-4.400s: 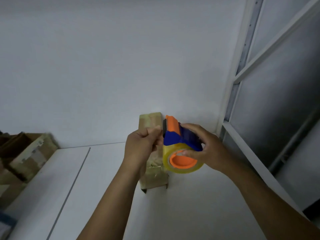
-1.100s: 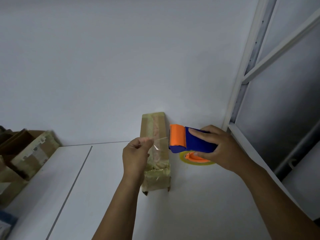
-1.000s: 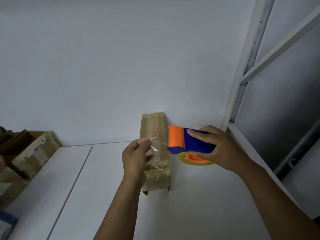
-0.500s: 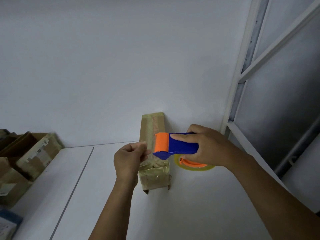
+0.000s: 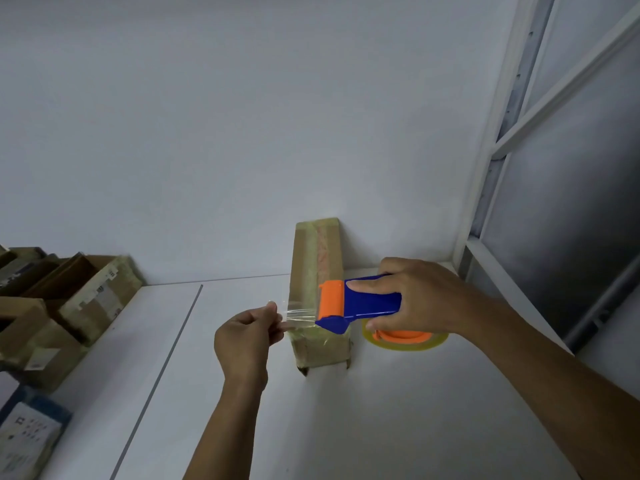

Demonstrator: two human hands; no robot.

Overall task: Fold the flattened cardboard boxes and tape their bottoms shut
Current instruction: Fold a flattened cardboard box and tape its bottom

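A narrow brown cardboard box (image 5: 317,251), wrapped in old tape, stands upright on the white table (image 5: 346,410) against the wall. My right hand (image 5: 420,296) grips a blue and orange tape dispenser (image 5: 360,303) in front of the box; its yellowish tape roll (image 5: 405,339) shows below the hand. My left hand (image 5: 247,336) pinches the free end of the clear tape (image 5: 299,315), which is stretched between my fingers and the dispenser's orange head, just left of the box's lower part.
Several open cardboard boxes (image 5: 69,299) sit along the table's left side, with a blue-edged packet (image 5: 24,441) at the lower left. A white metal window frame (image 5: 498,150) rises at the right. A seam (image 5: 162,368) runs across the tabletop.
Both hands have shifted left. The left hand has pulled a short length of clear tape out from the dispenser, which now sits in front of the box.
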